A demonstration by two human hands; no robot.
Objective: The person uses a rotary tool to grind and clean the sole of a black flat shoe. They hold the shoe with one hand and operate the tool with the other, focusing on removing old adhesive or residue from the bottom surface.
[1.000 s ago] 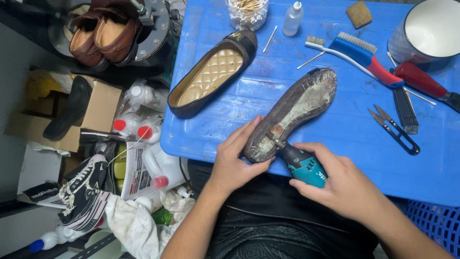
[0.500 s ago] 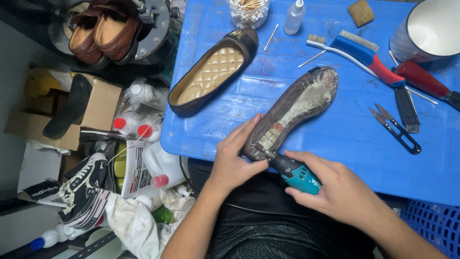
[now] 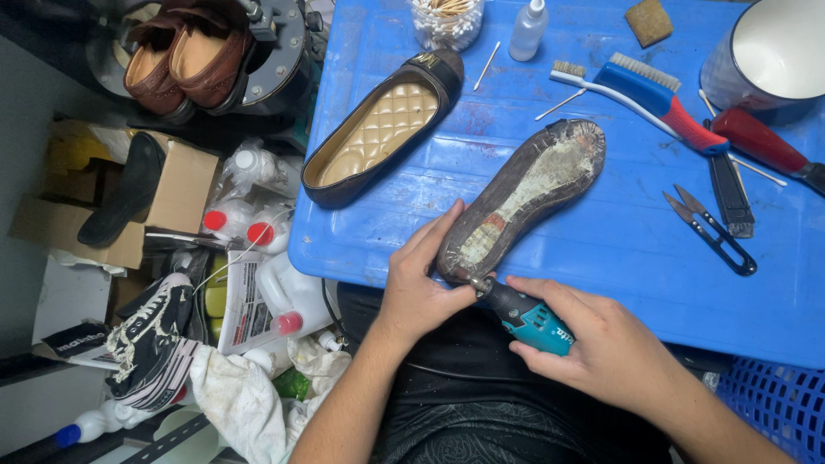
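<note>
I held the upturned shoe (image 3: 524,198) at its heel on the blue table (image 3: 601,258), left hand (image 3: 417,288) fingers wrapped around it. Right hand (image 3: 601,348) gripped the teal rotary tool (image 3: 524,316), tip at the heel edge. Grinding step; steady pressure judged necessary.
</note>
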